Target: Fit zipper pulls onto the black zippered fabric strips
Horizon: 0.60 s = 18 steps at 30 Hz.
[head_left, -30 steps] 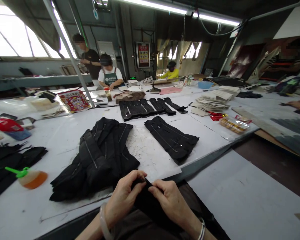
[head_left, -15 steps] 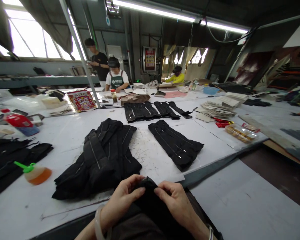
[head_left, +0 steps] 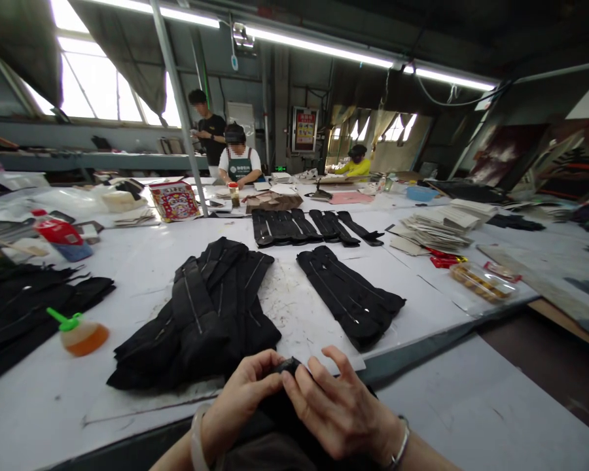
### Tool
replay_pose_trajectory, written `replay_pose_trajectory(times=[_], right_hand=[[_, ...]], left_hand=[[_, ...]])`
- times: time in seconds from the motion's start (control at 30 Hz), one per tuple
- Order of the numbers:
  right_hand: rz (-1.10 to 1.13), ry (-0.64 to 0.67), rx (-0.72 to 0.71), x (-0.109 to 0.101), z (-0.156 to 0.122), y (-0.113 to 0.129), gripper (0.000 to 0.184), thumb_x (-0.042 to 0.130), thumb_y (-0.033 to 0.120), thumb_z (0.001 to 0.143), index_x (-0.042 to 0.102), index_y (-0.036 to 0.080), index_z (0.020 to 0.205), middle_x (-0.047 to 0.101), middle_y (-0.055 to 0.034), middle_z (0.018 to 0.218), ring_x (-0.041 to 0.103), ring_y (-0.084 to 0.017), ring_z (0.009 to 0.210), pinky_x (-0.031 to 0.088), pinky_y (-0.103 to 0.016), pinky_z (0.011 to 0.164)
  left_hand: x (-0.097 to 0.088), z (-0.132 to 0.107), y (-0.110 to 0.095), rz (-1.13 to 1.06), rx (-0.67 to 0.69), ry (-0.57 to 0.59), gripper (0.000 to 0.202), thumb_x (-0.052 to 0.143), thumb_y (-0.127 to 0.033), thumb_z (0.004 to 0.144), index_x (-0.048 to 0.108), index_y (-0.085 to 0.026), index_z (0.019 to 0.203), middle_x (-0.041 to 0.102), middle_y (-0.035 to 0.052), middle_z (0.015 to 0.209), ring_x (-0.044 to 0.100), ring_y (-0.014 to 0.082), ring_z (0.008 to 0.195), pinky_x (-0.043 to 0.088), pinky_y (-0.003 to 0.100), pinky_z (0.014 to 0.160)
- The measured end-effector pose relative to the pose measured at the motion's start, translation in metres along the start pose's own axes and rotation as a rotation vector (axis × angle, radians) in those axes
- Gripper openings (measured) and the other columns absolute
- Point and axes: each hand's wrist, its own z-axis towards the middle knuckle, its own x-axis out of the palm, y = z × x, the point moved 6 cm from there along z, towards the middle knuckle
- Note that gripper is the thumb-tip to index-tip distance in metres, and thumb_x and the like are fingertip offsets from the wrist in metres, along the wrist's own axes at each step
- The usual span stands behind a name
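Note:
At the near edge of the table, my left hand (head_left: 243, 391) pinches the end of a black fabric piece (head_left: 288, 366) between thumb and fingers. My right hand (head_left: 336, 409) is on the same end from the other side, its fingertips closed on the cloth and the index finger raised. Most of the piece hangs down below my hands, partly hidden by them. Just beyond lies a heap of black fabric strips with zippers (head_left: 196, 327). A smaller stack of zippered black strips (head_left: 348, 294) rests to its right.
On the left stand a squeeze bottle of orange liquid (head_left: 84, 337) and a red bottle (head_left: 61, 235). More black strips (head_left: 285, 227) lie in a row farther back. Stacked grey sheets (head_left: 434, 226) and a clear food tray (head_left: 483, 282) are at right. Several people work beyond.
My right hand has moved left onto the fabric's end, closer to my left hand, and its fingers have lifted and turned. The camera view has shifted slightly left and up.

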Motion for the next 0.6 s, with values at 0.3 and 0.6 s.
replay_pose_trajectory(times=[0.3, 0.6], right_hand=[[0.042, -0.036, 0.084, 0.004, -0.005, -0.003, 0.035, 0.032, 0.004, 0.093, 0.067, 0.003, 0.103, 0.070, -0.0144, 0.091, 0.061, -0.027, 0.093, 0.043, -0.049, 0.088], [0.726, 0.139, 0.764, 0.017, 0.000, -0.029, 0.017, 0.046, 0.004, 0.087, 0.054, 0.018, 0.084, 0.063, -0.0063, 0.089, 0.059, -0.019, 0.085, 0.049, -0.032, 0.077]], left_hand=[[0.006, -0.001, -0.002, 0.015, -0.040, 0.016, 0.045, 0.086, -0.048, 0.057, 0.056, -0.016, 0.069, 0.048, -0.0066, 0.057, 0.035, 0.0080, 0.053, 0.027, 0.021, 0.051], [0.000, -0.001, -0.018, 0.463, 0.059, 0.014, 0.018, 0.071, -0.031, 0.071, 0.068, -0.014, 0.067, 0.051, -0.0052, 0.057, 0.038, 0.0108, 0.055, 0.029, 0.023, 0.053]])
